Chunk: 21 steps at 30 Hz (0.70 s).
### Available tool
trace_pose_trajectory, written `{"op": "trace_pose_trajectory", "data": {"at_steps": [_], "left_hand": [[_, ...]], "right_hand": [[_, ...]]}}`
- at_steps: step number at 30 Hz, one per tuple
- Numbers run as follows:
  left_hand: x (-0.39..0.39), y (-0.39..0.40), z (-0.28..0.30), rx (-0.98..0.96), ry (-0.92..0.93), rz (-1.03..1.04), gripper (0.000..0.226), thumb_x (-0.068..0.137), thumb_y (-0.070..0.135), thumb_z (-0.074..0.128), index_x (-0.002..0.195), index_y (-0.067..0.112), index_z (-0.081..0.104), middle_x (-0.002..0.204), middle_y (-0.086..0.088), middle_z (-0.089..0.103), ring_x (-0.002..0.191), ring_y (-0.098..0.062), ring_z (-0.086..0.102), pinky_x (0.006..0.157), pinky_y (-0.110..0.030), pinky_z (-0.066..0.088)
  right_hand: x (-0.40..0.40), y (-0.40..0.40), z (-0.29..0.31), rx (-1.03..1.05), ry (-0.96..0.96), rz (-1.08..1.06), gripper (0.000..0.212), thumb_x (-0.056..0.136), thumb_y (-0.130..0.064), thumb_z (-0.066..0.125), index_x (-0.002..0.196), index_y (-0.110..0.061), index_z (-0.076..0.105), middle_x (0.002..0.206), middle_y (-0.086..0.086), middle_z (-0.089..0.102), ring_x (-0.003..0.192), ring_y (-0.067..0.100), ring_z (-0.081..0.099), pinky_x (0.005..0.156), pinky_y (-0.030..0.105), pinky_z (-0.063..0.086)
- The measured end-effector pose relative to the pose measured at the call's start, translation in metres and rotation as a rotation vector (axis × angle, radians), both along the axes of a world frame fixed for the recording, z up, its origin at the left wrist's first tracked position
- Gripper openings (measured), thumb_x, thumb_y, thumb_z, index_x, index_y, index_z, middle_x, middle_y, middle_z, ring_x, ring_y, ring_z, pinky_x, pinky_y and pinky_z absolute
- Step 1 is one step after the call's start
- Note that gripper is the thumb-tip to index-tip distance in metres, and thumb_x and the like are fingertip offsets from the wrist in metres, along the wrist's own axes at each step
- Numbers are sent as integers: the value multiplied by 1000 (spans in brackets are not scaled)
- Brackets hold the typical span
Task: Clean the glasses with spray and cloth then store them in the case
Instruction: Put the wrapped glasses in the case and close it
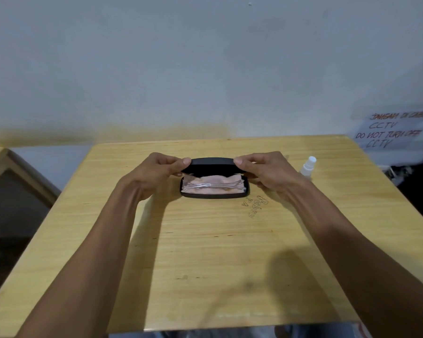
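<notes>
A black glasses case (214,195) lies on the wooden table (205,252), its lid (213,164) half raised. Inside it, clear-framed glasses (213,186) lie folded on a pink cloth (213,181). My left hand (156,173) pinches the lid's left end between thumb and fingers. At the lid's right end, my right hand (266,174) grips it the same way. A small white spray bottle (308,167) stands on the table to the right of my right hand.
The table's far edge meets a pale wall. A paper sign with handwriting (391,130) hangs at the right. Another wooden piece of furniture (15,172) stands to the left, across a gap. Pen scribbles (254,207) mark the tabletop near the case.
</notes>
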<state>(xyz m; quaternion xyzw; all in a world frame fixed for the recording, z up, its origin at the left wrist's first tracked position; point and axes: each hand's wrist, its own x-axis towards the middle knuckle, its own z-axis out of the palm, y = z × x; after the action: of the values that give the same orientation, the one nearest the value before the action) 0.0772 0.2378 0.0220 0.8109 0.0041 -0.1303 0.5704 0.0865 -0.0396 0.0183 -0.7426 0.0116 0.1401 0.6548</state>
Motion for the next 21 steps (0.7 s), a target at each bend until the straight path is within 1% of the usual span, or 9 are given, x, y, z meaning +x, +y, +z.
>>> {"op": "trace_pose_trajectory", "data": {"at_steps": [2, 3, 7, 10, 13, 16, 18, 19, 21], "left_hand": [[-3, 1, -3, -9, -17, -26, 40, 81, 45, 70, 103, 13, 78, 108, -3, 77, 106, -13, 65, 98, -31, 44], [-5, 1, -6, -9, -26, -24, 38, 84, 40, 69, 108, 11, 76, 110, -2, 76, 109, -12, 66, 99, -29, 46], [-17, -4, -13, 54, -111, 23, 41, 89, 29, 67, 126, 11, 65, 118, 4, 70, 107, 3, 60, 98, -22, 45], [-26, -4, -18, 152, -161, -3, 46, 91, 30, 66, 134, 16, 59, 127, 6, 62, 116, -6, 54, 97, -24, 41], [-34, -7, -23, 166, -200, 2, 46, 92, 27, 64, 137, 19, 56, 132, 5, 57, 122, -10, 49, 91, -18, 37], [-41, -8, -27, 199, -243, 17, 46, 91, 29, 65, 137, 25, 57, 134, 5, 59, 125, -11, 49, 102, -27, 39], [-46, -9, -28, 232, -267, 20, 46, 91, 30, 66, 136, 28, 58, 133, 7, 60, 127, -11, 50, 110, -36, 39], [-49, -11, -29, 239, -283, 23, 45, 91, 29, 67, 135, 27, 58, 133, 8, 61, 126, -8, 51, 112, -35, 38], [-58, -19, -29, 230, -334, 50, 44, 90, 23, 68, 134, 22, 60, 131, 9, 61, 117, 4, 54, 107, -18, 39]], "right_hand": [[-3, -1, -7, 25, -8, -7, 36, 74, -28, 84, 104, -9, 77, 103, 9, 78, 100, 20, 73, 92, 31, 57], [-6, -2, -10, 41, -16, -10, 40, 72, -28, 84, 106, -9, 76, 107, 11, 77, 105, 24, 72, 97, 37, 56], [-15, -3, -19, 16, -92, -18, 37, 80, -21, 80, 115, -11, 73, 110, 6, 76, 106, 21, 71, 96, 40, 57], [-22, -4, -23, -122, -167, 11, 37, 83, -26, 78, 120, -21, 71, 116, -6, 71, 111, 12, 66, 97, 36, 56], [-28, -5, -25, -201, -235, 21, 39, 86, -28, 76, 124, -25, 69, 115, -15, 67, 107, 2, 62, 90, 20, 55], [-33, -5, -28, -256, -302, 33, 40, 88, -28, 74, 127, -27, 67, 114, -16, 65, 102, -4, 61, 86, 17, 54], [-35, -6, -31, -288, -333, 42, 41, 88, -28, 73, 128, -28, 65, 116, -16, 64, 102, -5, 60, 90, 18, 53], [-36, -6, -33, -307, -351, 46, 41, 89, -28, 73, 129, -29, 65, 120, -16, 64, 104, -3, 60, 93, 18, 51], [-38, -6, -39, -360, -403, 55, 41, 88, -29, 73, 129, -32, 64, 131, -13, 61, 117, 1, 57, 97, 13, 45]]}}
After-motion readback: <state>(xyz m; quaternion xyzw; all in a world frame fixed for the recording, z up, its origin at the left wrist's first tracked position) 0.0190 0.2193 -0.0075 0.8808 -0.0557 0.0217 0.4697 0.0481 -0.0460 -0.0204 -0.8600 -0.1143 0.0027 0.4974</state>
